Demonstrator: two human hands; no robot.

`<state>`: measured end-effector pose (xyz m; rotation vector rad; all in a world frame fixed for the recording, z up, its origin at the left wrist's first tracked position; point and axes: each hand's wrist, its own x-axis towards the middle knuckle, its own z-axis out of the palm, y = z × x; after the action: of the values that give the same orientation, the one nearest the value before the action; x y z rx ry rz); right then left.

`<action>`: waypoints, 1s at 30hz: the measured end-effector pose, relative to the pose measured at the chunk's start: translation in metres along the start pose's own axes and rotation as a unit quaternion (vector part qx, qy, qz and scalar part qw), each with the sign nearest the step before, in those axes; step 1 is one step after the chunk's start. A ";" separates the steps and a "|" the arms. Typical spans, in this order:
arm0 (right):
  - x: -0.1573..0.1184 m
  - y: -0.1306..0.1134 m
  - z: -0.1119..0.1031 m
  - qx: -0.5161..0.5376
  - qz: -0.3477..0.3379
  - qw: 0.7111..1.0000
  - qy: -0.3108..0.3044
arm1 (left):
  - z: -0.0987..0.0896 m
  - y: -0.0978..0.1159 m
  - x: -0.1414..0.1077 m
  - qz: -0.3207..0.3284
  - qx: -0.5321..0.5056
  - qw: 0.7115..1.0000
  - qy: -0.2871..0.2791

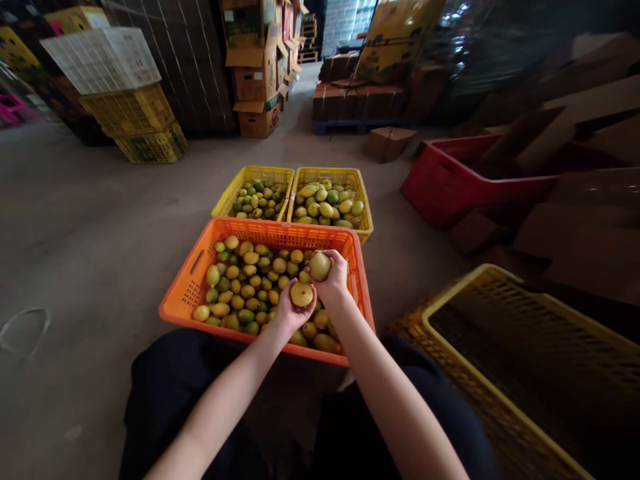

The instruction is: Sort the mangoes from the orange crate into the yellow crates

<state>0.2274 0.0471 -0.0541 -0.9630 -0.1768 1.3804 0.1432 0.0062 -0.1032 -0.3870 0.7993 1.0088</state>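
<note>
Over the right part of an orange crate [183,305] full of yellow and green fruits, both hands hold one fruit each. My left hand [294,312] is wrapped round a yellow fruit [301,294], its dark end spot facing up. Slightly farther forward and to the right, my right hand [336,275] grips a pale greenish-yellow fruit [320,266]. The two hands are close together. Beneath them, part of the crate's fruit is hidden by my hands and forearms.
Two yellow crates of fruit [257,200] [333,203] stand just beyond the orange one. At right are a red bin [440,183] and a large yellow crate [480,280]. Stacked crates [127,110] stand back left, cartons [255,83] behind. My knees flank the orange crate.
</note>
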 end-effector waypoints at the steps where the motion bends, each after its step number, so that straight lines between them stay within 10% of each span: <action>1: -0.001 -0.001 0.002 0.001 0.012 1.000 0.005 | 0.002 0.002 0.002 0.022 0.005 1.000 -0.014; 15: -0.059 -0.053 0.041 0.057 0.114 0.990 0.059 | 0.081 0.067 -0.066 0.097 0.083 0.970 -0.207; 30: -0.065 0.005 0.043 0.020 -0.048 0.999 -0.014 | 0.059 0.057 -0.087 0.176 0.109 0.962 -0.181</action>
<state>0.1810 0.0100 -0.0037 -0.8917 -0.2122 1.3051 0.0932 0.0193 0.0050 0.1355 0.6471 1.2627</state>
